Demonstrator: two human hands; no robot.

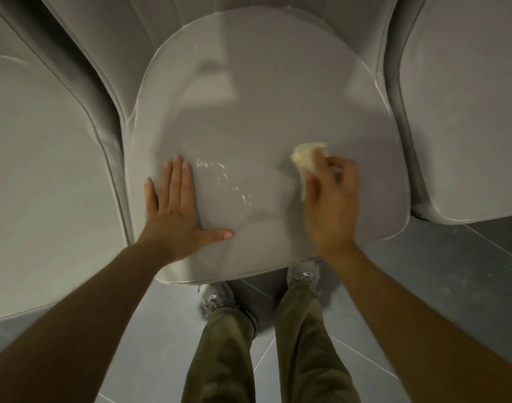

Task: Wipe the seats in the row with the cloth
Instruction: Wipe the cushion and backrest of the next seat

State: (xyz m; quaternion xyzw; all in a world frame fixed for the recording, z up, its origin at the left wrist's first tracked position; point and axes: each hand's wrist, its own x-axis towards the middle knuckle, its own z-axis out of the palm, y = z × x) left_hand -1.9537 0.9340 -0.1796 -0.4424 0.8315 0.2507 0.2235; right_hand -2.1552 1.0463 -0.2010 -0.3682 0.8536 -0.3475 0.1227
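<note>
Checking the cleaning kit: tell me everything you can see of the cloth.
The cloth is small, pale yellow, crumpled, soft-looking fabric. The right hand grips it, hiding much of it; one end sticks out ahead of the hand. It is against the middle seat, on its right part, apart from the white smears.

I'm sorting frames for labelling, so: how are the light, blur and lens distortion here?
All in the head view: the light is dim and soft, with a pale sheen on the middle seat; the right hand and the cloth it grips are blurred, while the left hand, flat on that seat, is sharp; the wide lens bends the left seat and right seat at the edges.
</note>
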